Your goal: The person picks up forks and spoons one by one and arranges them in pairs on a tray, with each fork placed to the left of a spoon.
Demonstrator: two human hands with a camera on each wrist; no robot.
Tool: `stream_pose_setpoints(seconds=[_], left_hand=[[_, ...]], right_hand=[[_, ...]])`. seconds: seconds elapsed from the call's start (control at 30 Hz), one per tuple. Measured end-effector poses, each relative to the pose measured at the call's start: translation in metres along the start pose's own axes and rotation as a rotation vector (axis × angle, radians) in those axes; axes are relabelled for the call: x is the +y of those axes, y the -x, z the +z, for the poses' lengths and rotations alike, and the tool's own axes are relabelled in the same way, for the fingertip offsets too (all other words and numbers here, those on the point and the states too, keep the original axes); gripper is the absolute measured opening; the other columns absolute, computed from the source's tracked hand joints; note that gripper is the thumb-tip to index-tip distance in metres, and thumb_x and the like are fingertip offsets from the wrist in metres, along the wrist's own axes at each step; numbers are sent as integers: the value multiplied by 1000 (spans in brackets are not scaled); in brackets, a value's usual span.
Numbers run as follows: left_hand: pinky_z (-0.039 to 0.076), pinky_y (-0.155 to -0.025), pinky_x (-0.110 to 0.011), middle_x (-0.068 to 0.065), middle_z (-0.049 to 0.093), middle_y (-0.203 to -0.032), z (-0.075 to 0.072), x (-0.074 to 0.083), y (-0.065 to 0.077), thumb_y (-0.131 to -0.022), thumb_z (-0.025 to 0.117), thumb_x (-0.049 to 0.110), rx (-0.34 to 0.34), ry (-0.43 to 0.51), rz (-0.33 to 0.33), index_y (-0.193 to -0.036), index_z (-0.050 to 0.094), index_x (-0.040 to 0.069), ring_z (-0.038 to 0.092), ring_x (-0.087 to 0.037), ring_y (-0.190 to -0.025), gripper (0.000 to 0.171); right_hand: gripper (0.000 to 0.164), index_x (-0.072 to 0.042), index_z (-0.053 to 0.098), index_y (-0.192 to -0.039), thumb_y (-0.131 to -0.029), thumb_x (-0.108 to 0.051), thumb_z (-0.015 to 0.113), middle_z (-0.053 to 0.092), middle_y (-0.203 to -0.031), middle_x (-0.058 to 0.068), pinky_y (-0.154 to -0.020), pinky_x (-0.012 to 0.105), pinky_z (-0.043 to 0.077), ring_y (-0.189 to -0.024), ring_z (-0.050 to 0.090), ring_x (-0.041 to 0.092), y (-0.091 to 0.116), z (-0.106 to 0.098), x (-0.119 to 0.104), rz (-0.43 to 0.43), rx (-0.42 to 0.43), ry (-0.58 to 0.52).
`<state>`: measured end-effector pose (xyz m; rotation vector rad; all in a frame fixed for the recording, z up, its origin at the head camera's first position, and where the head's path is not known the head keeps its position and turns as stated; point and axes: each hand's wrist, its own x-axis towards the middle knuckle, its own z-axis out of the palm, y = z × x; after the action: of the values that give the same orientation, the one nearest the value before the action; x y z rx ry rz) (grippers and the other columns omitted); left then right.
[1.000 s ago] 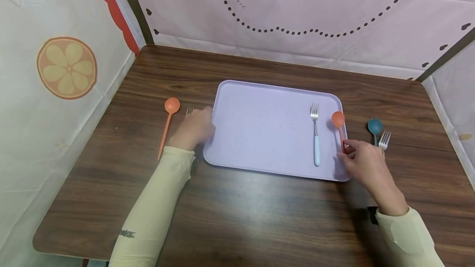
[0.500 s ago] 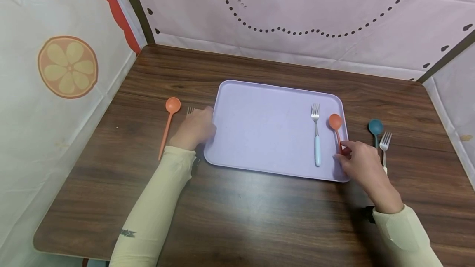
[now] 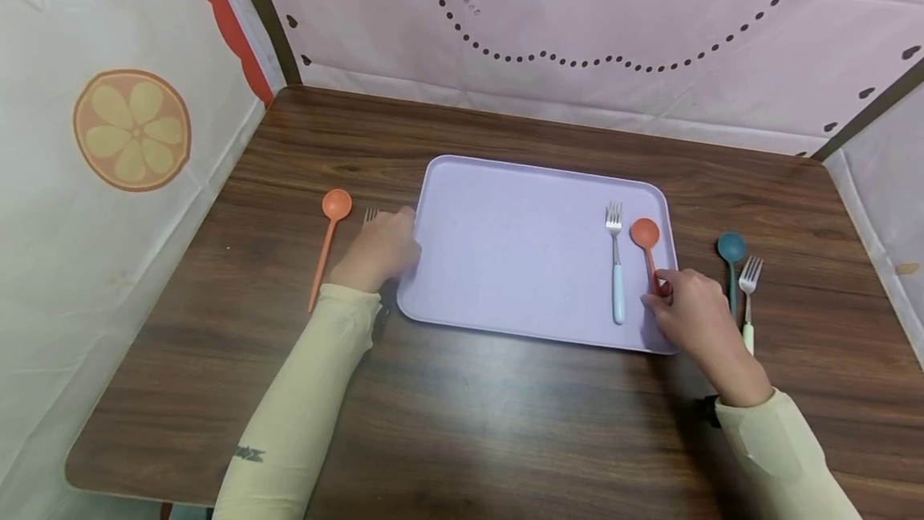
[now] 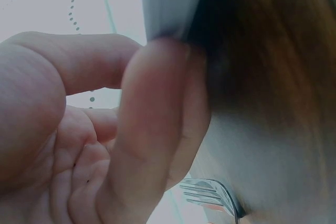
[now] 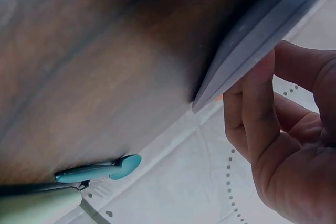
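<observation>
A lavender tray (image 3: 505, 255) lies on the wooden table, and my left hand (image 3: 378, 251) pinches its left rim between thumb and fingers; the left wrist view shows the tray edge (image 4: 170, 3) at the fingertips. Over the tray's right side, my right hand (image 3: 696, 311) pinches the handle of an orange spoon (image 3: 645, 233), its bowl pointing away from me. Whether the spoon touches the tray I cannot tell. Left of it on the tray is a fork with a light blue handle (image 3: 617, 295). The right hand hides the lower end of the spoon handle.
Right of the tray lie a teal spoon (image 3: 731, 245) and a fork with a pale green handle (image 3: 749, 275). At the left are another orange spoon (image 3: 336, 205) and a fork (image 3: 371, 214) mostly hidden by my left hand. Printed cloth walls bound the table.
The right hand and the orange spoon have shifted left, from the tray's right rim toward the blue-handled fork. My left hand has stayed at the tray's left rim.
</observation>
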<state>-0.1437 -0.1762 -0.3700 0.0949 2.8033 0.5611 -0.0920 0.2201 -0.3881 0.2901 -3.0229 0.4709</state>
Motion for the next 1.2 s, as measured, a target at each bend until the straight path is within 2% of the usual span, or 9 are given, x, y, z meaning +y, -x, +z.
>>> stream_pose_setpoints(seconds=[0.17, 0.3, 0.43, 0.53, 0.63, 0.73, 0.87, 1.03, 1.2], left_hand=[[45, -55, -39, -19, 54, -91, -1, 0, -1, -82, 43, 5, 8, -3, 9, -122, 43, -6, 52, -32, -72, 42], [46, -58, -41, -20, 55, -93, -1, 0, -2, -82, 43, 5, 13, -13, 17, -121, 44, -6, 52, -33, -75, 41], [47, -61, -43, -21, 56, -94, -2, -1, -2, -81, 44, 5, 18, -18, 14, -120, 45, -6, 52, -33, -76, 41], [47, -62, -44, -21, 56, -96, -2, -1, -1, -81, 44, 5, 17, -26, 8, -120, 45, -6, 52, -33, -76, 40], [47, -62, -43, -21, 56, -97, -2, -1, -1, -82, 44, 5, 12, -26, 7, -121, 45, -6, 52, -33, -77, 40], [47, -61, -42, -20, 56, -95, -2, -1, 0, -82, 44, 6, 8, -24, 11, -120, 45, -6, 52, -33, -76, 39], [47, -61, -43, -20, 56, -95, -2, -1, 1, -82, 45, 6, 9, -26, 16, -119, 46, -6, 52, -32, -76, 39], [47, -64, -45, -21, 57, -96, -2, -1, 2, -81, 45, 6, 21, -29, 18, -118, 46, -6, 52, -33, -77, 39], [48, -61, -43, -21, 56, -94, -3, -1, 3, -82, 45, 6, 19, -21, 15, -117, 46, -6, 52, -33, -75, 38]], right_hand=[[23, 2, 64, -88, -77, -15, 73, 57, -73, 16, -55, 46, 43, -66, 50, 29, 0, -3, 0, 7, -20, -8], [32, 4, 63, -101, -76, -13, 73, 58, -74, 14, -55, 45, 45, -66, 50, 27, 6, -6, 1, -26, 10, -25], [34, 3, 64, -105, -74, -8, 72, 57, -84, 15, -57, 45, 47, -71, 51, 27, 17, -8, 4, -165, 58, -7], [35, 0, 66, -105, -72, -6, 71, 57, -103, 19, -66, 53, 46, -86, 52, 34, 25, -7, 8, -306, 73, 32], [40, 0, 64, -110, -71, -6, 71, 52, -122, 21, -73, 63, 42, -102, 46, 43, 30, -7, 10, -375, 44, 53], [43, 0, 63, -113, -72, -7, 71, 50, -128, 20, -78, 66, 40, -108, 43, 44, 33, -5, 12, -364, 6, 57], [40, 2, 63, -112, -74, -7, 71, 52, -127, 21, -82, 65, 40, -107, 44, 42, 33, -2, 14, -349, -7, 49], [35, 0, 65, -110, -75, 0, 65, 53, -126, 19, -79, 62, 42, -103, 46, 39, 31, -1, 15, -352, 8, 62], [37, -1, 65, -111, -75, 3, 62, 53, -124, 18, -78, 59, 42, -99, 47, 38, 26, -3, 16, -355, -4, 62]])
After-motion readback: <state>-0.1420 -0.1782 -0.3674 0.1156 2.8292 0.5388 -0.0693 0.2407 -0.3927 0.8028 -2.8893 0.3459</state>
